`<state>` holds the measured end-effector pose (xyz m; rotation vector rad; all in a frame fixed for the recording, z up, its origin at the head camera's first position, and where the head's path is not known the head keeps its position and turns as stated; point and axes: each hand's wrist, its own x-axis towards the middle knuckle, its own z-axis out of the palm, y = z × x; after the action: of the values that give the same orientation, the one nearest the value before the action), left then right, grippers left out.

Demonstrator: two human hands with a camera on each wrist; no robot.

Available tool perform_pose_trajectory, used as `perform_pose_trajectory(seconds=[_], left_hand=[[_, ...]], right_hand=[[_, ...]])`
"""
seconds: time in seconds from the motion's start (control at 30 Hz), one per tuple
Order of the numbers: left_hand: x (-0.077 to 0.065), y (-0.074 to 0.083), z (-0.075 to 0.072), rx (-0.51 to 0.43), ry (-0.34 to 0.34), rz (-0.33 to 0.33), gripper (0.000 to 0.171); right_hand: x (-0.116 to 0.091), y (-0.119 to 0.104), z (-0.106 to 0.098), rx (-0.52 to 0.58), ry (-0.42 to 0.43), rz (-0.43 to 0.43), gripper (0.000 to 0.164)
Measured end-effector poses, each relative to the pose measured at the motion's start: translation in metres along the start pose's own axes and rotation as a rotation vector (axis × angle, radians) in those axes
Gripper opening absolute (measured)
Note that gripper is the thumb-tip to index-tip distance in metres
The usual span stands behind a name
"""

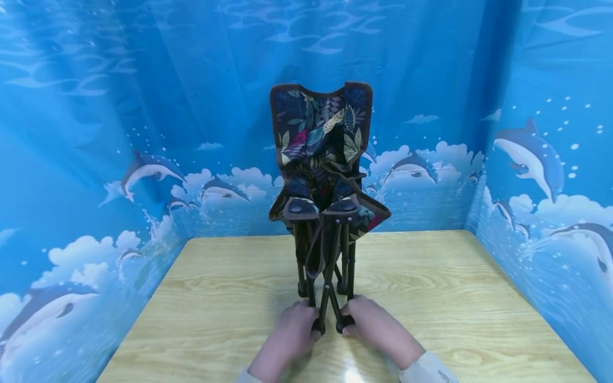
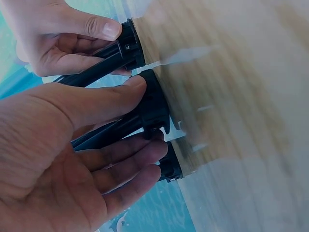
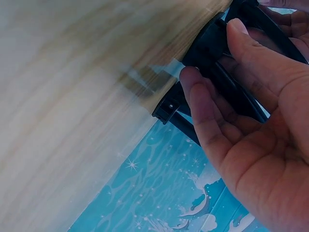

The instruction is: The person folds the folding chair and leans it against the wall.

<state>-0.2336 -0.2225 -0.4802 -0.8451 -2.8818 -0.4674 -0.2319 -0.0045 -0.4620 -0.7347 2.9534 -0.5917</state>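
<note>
A folding chair (image 1: 313, 125) with dark, leaf-patterned fabric stands upright and mostly folded together, its black tube legs drawn close and crossing at the front. Low on the front left leg, my left hand (image 1: 294, 331) grips near the foot. The left wrist view has my thumb on top of that black plastic foot (image 2: 153, 101) and my fingers curled beneath it. My right hand (image 1: 375, 325) holds the front right leg the same way, with thumb and fingers around its black foot (image 3: 205, 46). Both held feet are right at the tabletop. Farther back stand the rear feet (image 1: 302, 290).
The chair stands on a light wood-grain table (image 1: 206, 308), whose surface extends to both sides. Blue curtains (image 1: 201, 96) printed with dolphins and clouds enclose the table at the back and sides.
</note>
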Motion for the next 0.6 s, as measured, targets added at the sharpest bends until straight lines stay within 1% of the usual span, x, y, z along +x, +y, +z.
perform_pose_trajectory(seconds=[0.13,0.37,0.6], left_hand=[[0.0028,-0.0006,0.0015,-0.007,-0.006,-0.010,0.020],[0.0067,-0.0008,0.0021,-0.023,-0.011,-0.018,0.023],[0.0105,-0.0021,0.0028,-0.035,-0.016,-0.026,0.021]], right_hand=[[0.0024,0.0019,0.0016,-0.010,-0.002,0.008,0.019],[0.0042,0.0024,0.0002,0.006,-0.004,0.017,0.016],[0.0070,0.0071,0.0018,0.021,0.012,0.012,0.015]])
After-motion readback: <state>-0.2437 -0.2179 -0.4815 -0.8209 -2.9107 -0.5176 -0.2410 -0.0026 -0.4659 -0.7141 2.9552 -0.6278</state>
